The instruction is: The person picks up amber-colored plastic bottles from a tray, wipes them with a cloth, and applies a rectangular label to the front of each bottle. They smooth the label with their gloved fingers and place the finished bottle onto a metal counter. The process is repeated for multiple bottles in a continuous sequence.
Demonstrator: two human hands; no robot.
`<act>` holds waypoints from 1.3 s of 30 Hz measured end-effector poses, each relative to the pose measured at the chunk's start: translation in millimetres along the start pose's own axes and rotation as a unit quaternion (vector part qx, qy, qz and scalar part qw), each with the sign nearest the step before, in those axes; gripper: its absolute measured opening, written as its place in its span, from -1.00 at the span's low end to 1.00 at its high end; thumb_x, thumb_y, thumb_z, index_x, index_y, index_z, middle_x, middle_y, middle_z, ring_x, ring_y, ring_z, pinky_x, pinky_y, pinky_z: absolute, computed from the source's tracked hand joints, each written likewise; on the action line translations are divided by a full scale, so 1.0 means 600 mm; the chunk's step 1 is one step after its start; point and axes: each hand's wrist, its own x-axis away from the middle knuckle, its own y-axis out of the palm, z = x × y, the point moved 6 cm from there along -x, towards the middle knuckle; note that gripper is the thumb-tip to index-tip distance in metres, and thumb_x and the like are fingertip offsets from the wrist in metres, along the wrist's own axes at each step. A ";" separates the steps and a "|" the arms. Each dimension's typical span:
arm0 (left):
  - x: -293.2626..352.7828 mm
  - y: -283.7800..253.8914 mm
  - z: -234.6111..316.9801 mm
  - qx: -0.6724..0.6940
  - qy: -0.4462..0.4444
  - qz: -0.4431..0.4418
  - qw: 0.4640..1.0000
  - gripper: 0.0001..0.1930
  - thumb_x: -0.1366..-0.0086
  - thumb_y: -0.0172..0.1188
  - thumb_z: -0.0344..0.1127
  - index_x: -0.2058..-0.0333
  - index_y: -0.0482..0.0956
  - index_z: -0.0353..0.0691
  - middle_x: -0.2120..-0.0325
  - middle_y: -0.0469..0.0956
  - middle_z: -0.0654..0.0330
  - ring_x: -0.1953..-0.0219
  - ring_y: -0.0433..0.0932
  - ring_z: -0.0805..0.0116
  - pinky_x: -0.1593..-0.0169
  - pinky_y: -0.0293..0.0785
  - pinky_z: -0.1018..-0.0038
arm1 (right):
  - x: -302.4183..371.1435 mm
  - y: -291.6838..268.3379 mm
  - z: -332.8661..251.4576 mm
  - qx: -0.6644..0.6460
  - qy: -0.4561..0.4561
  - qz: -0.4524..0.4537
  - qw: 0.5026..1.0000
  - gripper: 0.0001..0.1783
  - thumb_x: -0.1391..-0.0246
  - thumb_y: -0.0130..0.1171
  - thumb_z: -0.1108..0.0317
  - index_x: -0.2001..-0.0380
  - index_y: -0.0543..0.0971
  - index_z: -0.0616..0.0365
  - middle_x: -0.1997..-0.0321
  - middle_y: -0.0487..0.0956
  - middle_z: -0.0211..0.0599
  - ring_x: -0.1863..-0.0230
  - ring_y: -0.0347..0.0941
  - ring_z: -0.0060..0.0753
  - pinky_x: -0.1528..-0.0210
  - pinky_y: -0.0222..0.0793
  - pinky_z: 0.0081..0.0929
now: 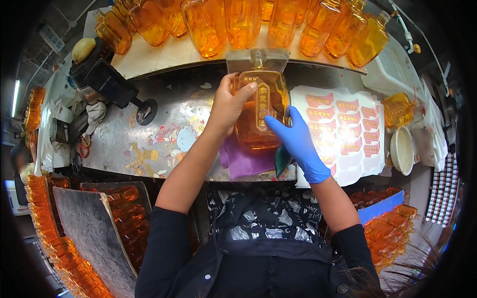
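A flat, wide-shouldered amber glass bottle (248, 131) with a clear neck is held tilted over the metal worktable. Gold lettering and a framed gold decal run down its face. My bare left hand (226, 104) grips its left side, the thumb lying across the front by the decal. My right hand (296, 140), in a blue glove, clasps the lower right side, thumb on the front near the decal's edge. Beneath the bottle lies a purple cloth (243, 163), with something dark green (282, 160) beside it. The fingers behind the glass are mostly hidden.
White sheets of red and gold decals (343, 130) cover the table's right. Behind the bottle sits a grey block (277, 60), below a raised board (161, 55) lined with amber bottles. A black device (102, 74) and scissors (85, 145) are left; a white bowl (401, 151) is right.
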 end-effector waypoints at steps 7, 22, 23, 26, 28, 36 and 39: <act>0.000 -0.001 -0.001 0.012 0.000 -0.001 1.000 -0.50 -0.21 0.27 -0.30 -0.04 0.29 -0.36 0.10 0.47 0.11 0.06 0.48 0.41 -0.04 0.42 0.48 | -0.002 -0.003 0.019 0.012 0.022 -0.002 1.000 -0.39 0.10 0.35 -0.09 0.34 0.39 0.26 0.39 0.35 -0.29 0.33 0.25 -0.45 0.23 0.29 -0.47; -0.003 -0.005 0.000 0.030 0.000 -0.005 1.000 -0.49 -0.21 0.26 -0.31 -0.05 0.28 -0.37 0.08 0.47 0.10 0.05 0.48 0.40 -0.05 0.43 0.46 | -0.001 -0.002 0.014 0.028 0.008 0.000 1.000 -0.39 0.11 0.36 -0.08 0.33 0.39 0.27 0.37 0.37 -0.25 0.32 0.27 -0.43 0.22 0.31 -0.46; -0.003 -0.006 0.000 0.030 0.003 -0.006 1.000 -0.49 -0.21 0.26 -0.31 -0.05 0.28 -0.37 0.08 0.47 0.10 0.05 0.48 0.39 -0.04 0.43 0.46 | -0.001 -0.002 0.013 0.025 0.007 0.001 1.000 -0.40 0.11 0.36 -0.07 0.35 0.38 0.26 0.38 0.36 -0.27 0.33 0.26 -0.44 0.23 0.30 -0.47; 0.000 -0.003 0.005 0.031 -0.007 -0.005 0.999 -0.49 -0.21 0.25 -0.31 -0.06 0.27 -0.37 0.08 0.47 0.10 0.06 0.49 0.39 -0.03 0.44 0.46 | -0.002 -0.001 0.013 0.009 0.003 0.007 1.000 -0.40 0.11 0.36 -0.07 0.36 0.38 0.26 0.40 0.35 -0.28 0.34 0.26 -0.44 0.24 0.30 -0.46; 0.002 -0.001 0.006 0.032 -0.008 -0.004 0.999 -0.49 -0.22 0.25 -0.32 -0.06 0.27 -0.37 0.08 0.47 0.10 0.07 0.49 0.39 -0.02 0.46 0.46 | -0.003 -0.002 0.015 0.008 -0.001 0.007 1.000 -0.41 0.10 0.36 -0.07 0.36 0.38 0.26 0.41 0.35 -0.28 0.35 0.26 -0.44 0.25 0.29 -0.46; 0.002 -0.002 0.006 0.040 -0.012 -0.001 0.999 -0.54 -0.23 0.22 -0.35 -0.03 0.29 -0.38 0.12 0.49 0.11 0.11 0.52 0.41 0.02 0.48 0.48 | -0.003 0.000 0.007 0.008 -0.007 0.006 1.000 -0.42 0.07 0.34 -0.07 0.39 0.39 0.29 0.44 0.34 -0.30 0.38 0.24 -0.47 0.29 0.27 -0.45; -0.002 -0.004 0.003 0.033 0.000 -0.004 0.999 -0.55 -0.24 0.22 -0.34 -0.03 0.29 -0.37 0.13 0.50 0.12 0.11 0.52 0.41 0.06 0.51 0.47 | -0.004 -0.002 0.014 0.015 -0.007 0.007 1.000 -0.42 0.07 0.33 -0.07 0.40 0.39 0.29 0.46 0.34 -0.31 0.41 0.22 -0.47 0.31 0.26 -0.44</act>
